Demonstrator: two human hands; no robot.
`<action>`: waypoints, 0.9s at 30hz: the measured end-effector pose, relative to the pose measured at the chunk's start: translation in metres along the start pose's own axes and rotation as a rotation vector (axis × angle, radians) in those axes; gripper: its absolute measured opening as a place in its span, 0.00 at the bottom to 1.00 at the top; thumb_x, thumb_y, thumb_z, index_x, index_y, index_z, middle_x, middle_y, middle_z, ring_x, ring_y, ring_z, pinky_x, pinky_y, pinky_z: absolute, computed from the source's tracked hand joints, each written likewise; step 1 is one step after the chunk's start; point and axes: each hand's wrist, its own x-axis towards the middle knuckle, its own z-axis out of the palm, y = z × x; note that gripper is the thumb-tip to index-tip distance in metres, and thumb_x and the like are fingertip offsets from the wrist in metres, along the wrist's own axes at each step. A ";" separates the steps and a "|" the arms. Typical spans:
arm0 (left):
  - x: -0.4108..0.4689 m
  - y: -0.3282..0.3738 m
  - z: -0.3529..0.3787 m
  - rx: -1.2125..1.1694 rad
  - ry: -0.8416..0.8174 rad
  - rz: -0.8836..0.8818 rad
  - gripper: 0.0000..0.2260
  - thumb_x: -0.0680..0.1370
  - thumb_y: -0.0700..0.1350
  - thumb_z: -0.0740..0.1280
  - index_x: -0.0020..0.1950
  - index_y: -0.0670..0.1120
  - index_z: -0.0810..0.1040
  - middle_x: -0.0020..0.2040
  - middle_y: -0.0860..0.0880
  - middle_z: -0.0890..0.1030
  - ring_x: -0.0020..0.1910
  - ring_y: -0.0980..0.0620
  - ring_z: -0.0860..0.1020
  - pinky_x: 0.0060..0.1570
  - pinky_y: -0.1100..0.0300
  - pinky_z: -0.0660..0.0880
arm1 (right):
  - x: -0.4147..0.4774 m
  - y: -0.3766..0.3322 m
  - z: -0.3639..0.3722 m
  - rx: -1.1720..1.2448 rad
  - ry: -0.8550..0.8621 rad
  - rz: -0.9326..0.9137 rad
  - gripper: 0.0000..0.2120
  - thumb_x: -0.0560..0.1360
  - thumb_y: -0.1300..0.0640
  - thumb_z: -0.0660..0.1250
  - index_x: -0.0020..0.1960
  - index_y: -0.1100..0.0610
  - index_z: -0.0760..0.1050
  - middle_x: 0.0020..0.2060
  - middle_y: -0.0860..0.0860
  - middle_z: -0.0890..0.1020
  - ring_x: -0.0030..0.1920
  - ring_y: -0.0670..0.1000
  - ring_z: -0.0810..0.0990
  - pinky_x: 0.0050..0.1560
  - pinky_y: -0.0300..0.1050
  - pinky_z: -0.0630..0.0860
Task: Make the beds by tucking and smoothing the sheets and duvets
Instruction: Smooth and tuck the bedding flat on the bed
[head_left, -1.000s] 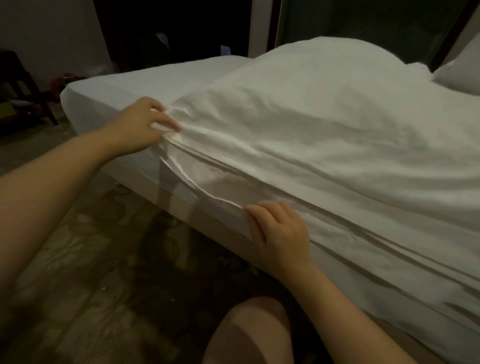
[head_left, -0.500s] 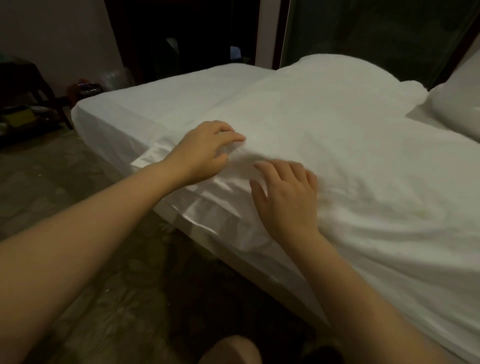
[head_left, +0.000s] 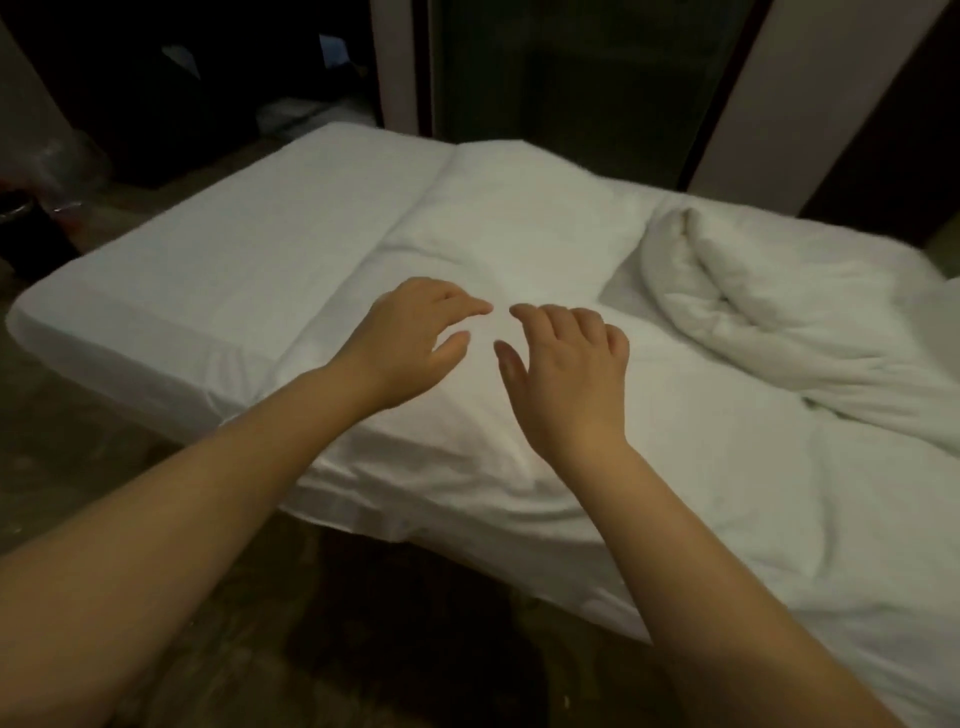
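A white duvet covers most of the bed, with a bunched, rolled fold at the right. The fitted white sheet lies bare over the left end of the mattress. My left hand and my right hand are side by side over the duvet's near part, fingers loosely spread and pointing toward each other. Neither holds any cloth. Whether the palms touch the duvet cannot be told.
The bed's near edge overhangs a dark floor. Dark clutter sits on the floor at the left. A pale wall post and a dark glass panel stand behind the bed.
Both hands have left the duvet's side edge and moved up onto its top, coming close together. The view has risen, showing the bunched fold at the right.
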 end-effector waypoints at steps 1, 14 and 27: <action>0.009 0.018 -0.012 -0.011 -0.009 0.014 0.20 0.76 0.51 0.56 0.66 0.49 0.75 0.63 0.49 0.76 0.63 0.49 0.71 0.64 0.53 0.66 | 0.008 0.007 -0.020 -0.011 0.007 0.019 0.14 0.76 0.49 0.64 0.57 0.55 0.78 0.48 0.51 0.82 0.50 0.57 0.78 0.53 0.50 0.63; 0.095 0.203 -0.026 -0.097 -0.070 0.154 0.17 0.79 0.47 0.58 0.68 0.49 0.73 0.65 0.49 0.75 0.63 0.50 0.70 0.61 0.55 0.67 | 0.026 0.135 -0.183 -0.189 0.001 0.249 0.13 0.73 0.50 0.68 0.56 0.53 0.78 0.46 0.49 0.83 0.48 0.56 0.79 0.51 0.53 0.71; 0.278 0.195 0.112 -0.172 -0.185 0.202 0.20 0.77 0.46 0.61 0.69 0.48 0.71 0.67 0.45 0.72 0.66 0.44 0.69 0.63 0.51 0.66 | 0.075 0.286 -0.081 -0.264 -0.222 0.459 0.15 0.75 0.50 0.66 0.60 0.54 0.76 0.48 0.51 0.82 0.50 0.57 0.78 0.54 0.54 0.68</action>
